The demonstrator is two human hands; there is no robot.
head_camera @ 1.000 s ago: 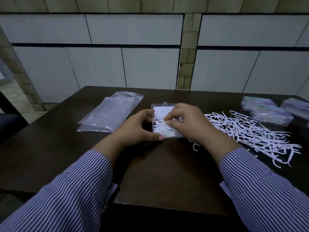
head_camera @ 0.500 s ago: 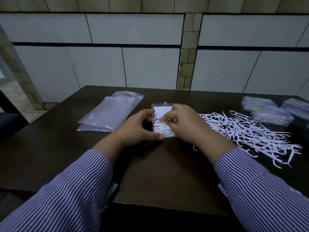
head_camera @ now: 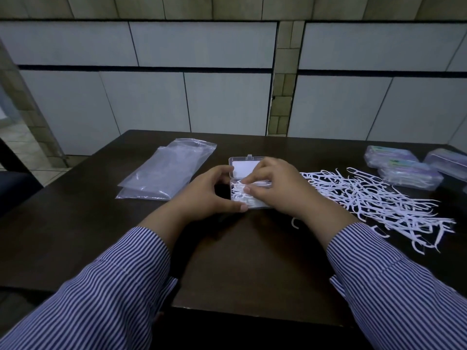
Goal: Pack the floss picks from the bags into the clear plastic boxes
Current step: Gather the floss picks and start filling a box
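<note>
long blue-and-white pinstriped shirt sleeves (head_camera: pixel 106 294), buttoned cuffs.

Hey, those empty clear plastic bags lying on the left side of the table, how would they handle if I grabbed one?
The clear plastic bags lie flat and look empty, so one is probably very light and would droop from wherever you pinch it. The film looks glossy, so it may slip between fingers. Two seem stacked, so pushing the upper one would likely slide it across the lower one or the dark table.

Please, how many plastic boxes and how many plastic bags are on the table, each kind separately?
Open clear box, being filled: 1
Closed boxes at far right: 3 in view
Empty plastic bags: 2, stacked
Total: 6
The loose floss picks are too tangled to count.
</note>
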